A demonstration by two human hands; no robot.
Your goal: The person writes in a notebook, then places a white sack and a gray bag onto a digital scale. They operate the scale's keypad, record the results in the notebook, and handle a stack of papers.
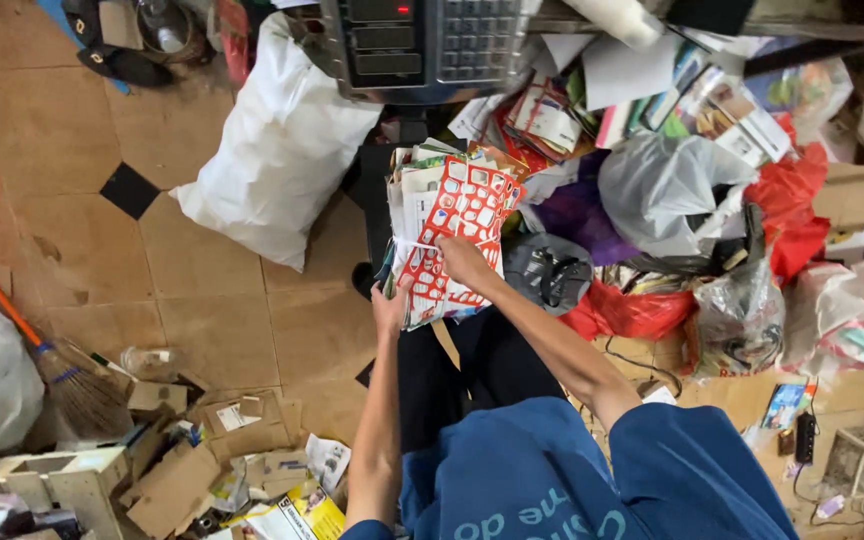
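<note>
Red-and-white printed sheets top a thick bundle of papers (447, 235), which is tied round with a pale string and held over the dark platform of a weighing scale (417, 45). The left hand (389, 308) is clamped on the bundle's lower near corner, fingers wrapped under the edge. The right hand (464, 262) is laid flat on the top sheet with fingers spread, pressing rather than gripping. Whether the bundle rests fully on the platform or is partly carried cannot be told, since the hands and papers hide the underside.

A large white sack (277, 150) stands just beside the scale, and a grey plastic bag (667, 190) and red bags (632, 310) are crowded near the other side. Torn cardboard (212, 450) and a broom (62, 365) lie on the tiled floor (62, 150).

Risk is judged as follows: the sheets appear uneven and loosely bound, so the top ones could slide off if the pressing hand is lifted; the string could slip; and the bundle could tip off the platform into the crowded bags.
</note>
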